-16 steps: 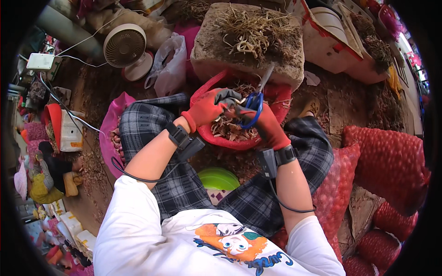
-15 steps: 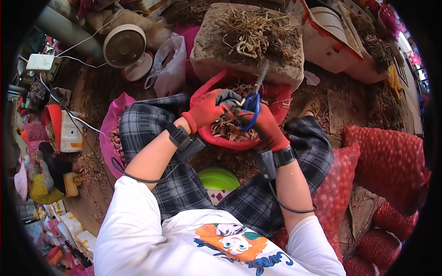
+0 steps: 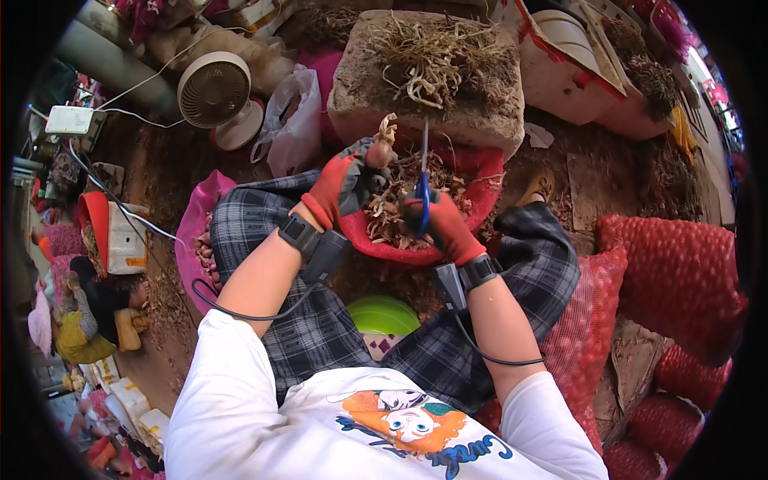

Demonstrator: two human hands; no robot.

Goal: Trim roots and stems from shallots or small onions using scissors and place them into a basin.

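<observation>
My left hand (image 3: 347, 182), in a red and dark grey glove, is closed round a shallot (image 3: 379, 154) whose dry stem sticks up past the fingers. My right hand (image 3: 445, 222), gloved alike, grips the blue handles of a pair of scissors (image 3: 425, 180). Their blades point away from me, a little to the right of the shallot and apart from it. Both hands are over a red mesh sack (image 3: 482, 186) between my legs, its mouth rolled open. Dry skins and stem trimmings (image 3: 400, 226) fill what shows of it.
Beyond the sack stands a rough block (image 3: 352, 104) topped with dried stalks (image 3: 428, 64). A pink bag of shallots (image 3: 206, 200) lies by my left knee. Full red mesh sacks (image 3: 672, 280) lie at right. A fan (image 3: 214, 88), a plastic bag (image 3: 292, 116) and a green basin (image 3: 384, 314) are near.
My hands have moved apart. The left has shifted left, lifting the shallot into view, and the right has drawn slightly left and down. The scissors have turned from slanting right to nearly straight ahead.
</observation>
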